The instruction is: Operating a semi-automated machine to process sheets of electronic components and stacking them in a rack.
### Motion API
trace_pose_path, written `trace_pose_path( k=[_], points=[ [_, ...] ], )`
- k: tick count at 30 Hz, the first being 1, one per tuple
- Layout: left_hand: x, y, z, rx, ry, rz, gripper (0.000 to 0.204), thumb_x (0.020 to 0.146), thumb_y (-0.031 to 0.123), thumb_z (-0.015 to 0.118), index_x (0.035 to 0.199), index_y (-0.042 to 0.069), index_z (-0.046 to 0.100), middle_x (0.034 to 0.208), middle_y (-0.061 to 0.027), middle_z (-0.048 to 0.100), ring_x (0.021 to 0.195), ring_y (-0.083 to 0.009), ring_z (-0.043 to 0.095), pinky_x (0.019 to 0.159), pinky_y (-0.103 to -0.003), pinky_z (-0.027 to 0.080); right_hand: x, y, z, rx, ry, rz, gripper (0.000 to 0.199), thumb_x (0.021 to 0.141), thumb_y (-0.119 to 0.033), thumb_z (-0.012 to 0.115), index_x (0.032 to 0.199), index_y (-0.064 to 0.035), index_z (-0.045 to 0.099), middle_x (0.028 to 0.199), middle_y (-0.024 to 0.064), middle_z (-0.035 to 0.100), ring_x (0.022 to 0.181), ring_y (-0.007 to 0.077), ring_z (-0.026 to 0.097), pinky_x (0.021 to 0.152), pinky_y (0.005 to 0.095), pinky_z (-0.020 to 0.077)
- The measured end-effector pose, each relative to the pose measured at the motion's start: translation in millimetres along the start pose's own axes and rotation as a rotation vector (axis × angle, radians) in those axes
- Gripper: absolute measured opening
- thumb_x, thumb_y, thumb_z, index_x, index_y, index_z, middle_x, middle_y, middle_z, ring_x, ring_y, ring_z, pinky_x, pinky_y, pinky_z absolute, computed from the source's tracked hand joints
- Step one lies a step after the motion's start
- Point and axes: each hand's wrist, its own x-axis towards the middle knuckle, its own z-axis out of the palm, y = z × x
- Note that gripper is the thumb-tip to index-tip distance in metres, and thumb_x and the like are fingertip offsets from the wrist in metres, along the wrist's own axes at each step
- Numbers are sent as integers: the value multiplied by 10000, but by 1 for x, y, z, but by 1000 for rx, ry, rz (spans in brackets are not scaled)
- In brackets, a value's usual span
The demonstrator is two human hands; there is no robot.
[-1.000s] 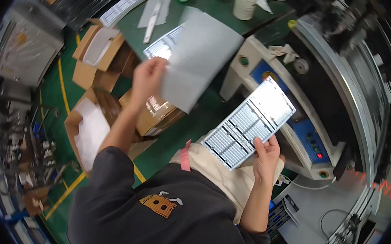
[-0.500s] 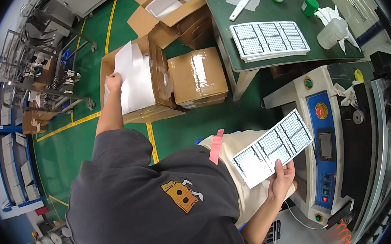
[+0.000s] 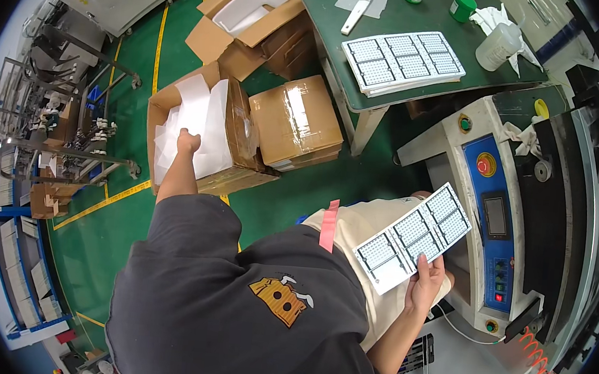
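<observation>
My right hand (image 3: pixel 425 283) grips the lower edge of a white printed panel (image 3: pixel 413 236), thumb on its face. The panel has three blocks of fine dots framed by black lines and is held tilted in front of my lap. To the left, my left hand (image 3: pixel 188 142) reaches into an open cardboard box (image 3: pixel 225 177). Its fingers are curled down over loose white sheets (image 3: pixel 212 129); what they pinch, if anything, is hidden. On the green table (image 3: pixel 329 8) lies a stack of similar panels (image 3: pixel 404 61).
A closed carton (image 3: pixel 298 123) and an open carton with a white tub (image 3: pixel 247 8) stand by the table. At right is a machine with a blue control panel (image 3: pixel 490 211). The table also carries a spatula (image 3: pixel 360 11), green-lidded jars (image 3: pixel 463 7) and a squeeze bottle (image 3: pixel 498 48). Metal racks (image 3: pixel 68 145) stand left.
My left hand has moved from the lifted edge of a white sheet to lower over the middle of the box, where the sheets now lie differently. The panel in my right hand has dipped slightly.
</observation>
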Motion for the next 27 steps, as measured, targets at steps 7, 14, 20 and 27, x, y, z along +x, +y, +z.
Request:
trace_pose_path(
  k=[7, 14, 20, 27],
  points=[
    [-4, 71, -53, -242, 223, 271, 377, 818, 205, 622, 1110, -33, 597, 1056, -227, 648, 1011, -348, 624, 875, -387, 486, 1, -1, 2, 31, -2, 1, 360, 906, -10, 577, 1249, 40, 481, 1114, 128, 643, 966, 151, 635, 840, 253, 507],
    [-227, 321, -116, -1062, -449, 857, 182, 954, 143, 551, 1108, 60, 598, 944, -16, 602, 846, -80, 554, 748, -213, 456, -1, -14, 9, 42, 23, -87, 358, 911, -8, 563, 1254, 40, 474, 1147, 125, 627, 1004, 164, 620, 872, 270, 492],
    [-418, 357, -61, -1398, -1810, 448, 548, 1006, 470, 312, 1286, 23, 457, 1176, -90, 575, 1012, -171, 579, 892, -310, 461, -11, -50, 2, 168, 180, -523, 389, 916, 2, 543, 1290, 40, 442, 1209, 123, 591, 1063, 181, 592, 928, 308, 469],
    [-538, 352, -44, -959, -2150, 525, 364, 1023, 262, 382, 1302, 37, 450, 1222, -88, 571, 1043, -201, 601, 907, -341, 502, -53, -79, -16, -28, 629, -715, 364, 950, -71, 518, 1289, 33, 437, 1212, 124, 574, 1062, 179, 580, 927, 320, 463]
  ],
)
